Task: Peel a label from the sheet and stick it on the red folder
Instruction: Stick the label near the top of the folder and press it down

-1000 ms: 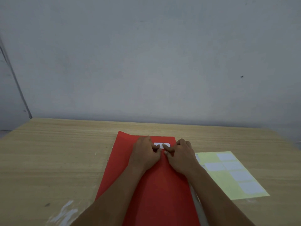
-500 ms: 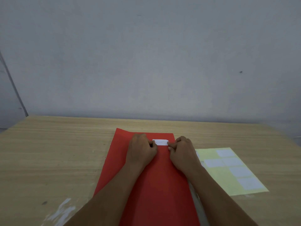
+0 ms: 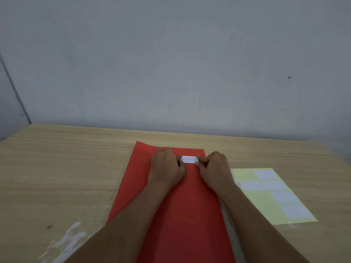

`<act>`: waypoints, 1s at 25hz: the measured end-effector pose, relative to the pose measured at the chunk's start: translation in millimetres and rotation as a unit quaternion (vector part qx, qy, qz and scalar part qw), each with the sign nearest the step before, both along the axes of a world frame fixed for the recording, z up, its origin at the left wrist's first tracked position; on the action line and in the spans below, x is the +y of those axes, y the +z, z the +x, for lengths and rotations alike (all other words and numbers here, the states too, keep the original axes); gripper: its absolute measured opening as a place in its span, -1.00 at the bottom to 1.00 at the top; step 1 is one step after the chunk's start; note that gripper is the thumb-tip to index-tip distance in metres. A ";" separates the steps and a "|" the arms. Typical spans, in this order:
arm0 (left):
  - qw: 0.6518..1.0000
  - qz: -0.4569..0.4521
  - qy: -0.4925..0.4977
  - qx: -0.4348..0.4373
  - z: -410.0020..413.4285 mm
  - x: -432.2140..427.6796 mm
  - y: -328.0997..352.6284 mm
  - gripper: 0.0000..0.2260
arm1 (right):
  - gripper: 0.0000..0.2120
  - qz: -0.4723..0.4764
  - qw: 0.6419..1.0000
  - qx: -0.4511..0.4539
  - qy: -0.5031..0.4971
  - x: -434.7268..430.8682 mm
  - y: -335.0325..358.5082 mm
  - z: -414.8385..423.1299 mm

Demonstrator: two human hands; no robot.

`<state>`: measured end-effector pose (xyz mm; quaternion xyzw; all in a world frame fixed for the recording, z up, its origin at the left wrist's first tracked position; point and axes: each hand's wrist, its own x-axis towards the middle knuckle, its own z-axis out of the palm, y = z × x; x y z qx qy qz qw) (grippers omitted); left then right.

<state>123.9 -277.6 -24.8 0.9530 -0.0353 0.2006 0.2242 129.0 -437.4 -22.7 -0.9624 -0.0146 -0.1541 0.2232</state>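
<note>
The red folder (image 3: 180,205) lies lengthwise on the wooden table, under both my forearms. A small white label (image 3: 190,159) with faint writing lies flat near the folder's far edge. My left hand (image 3: 167,168) has its fingers curled and its fingertips hold down the label's left end. My right hand (image 3: 214,169) is curled the same way and holds down the right end. The pale yellow label sheet (image 3: 266,198) lies on the table to the right of the folder, with several white labels on it.
The wooden table (image 3: 66,177) ends at a grey wall behind. White paint smears (image 3: 68,240) mark the near left of the tabletop. A dark spot (image 3: 49,226) sits beside them.
My two hands have slid apart along the label, from nearly touching over its middle to its two ends. More of the label now shows between them.
</note>
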 end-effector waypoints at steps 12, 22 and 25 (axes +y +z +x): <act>0.999 0.023 -0.018 -0.028 0.4 1.3 -2.8 -0.70 | -0.94 0.131 0.987 0.065 -0.074 8.8 19.9 14.3; 0.999 0.017 -0.014 -0.033 3.5 1.1 -5.1 -0.69 | -0.90 0.114 0.985 0.098 -0.084 12.1 18.0 21.2; 0.999 0.018 -0.018 -0.033 3.5 1.2 -4.5 -0.69 | -0.88 0.119 0.987 0.087 -0.071 10.9 16.6 20.3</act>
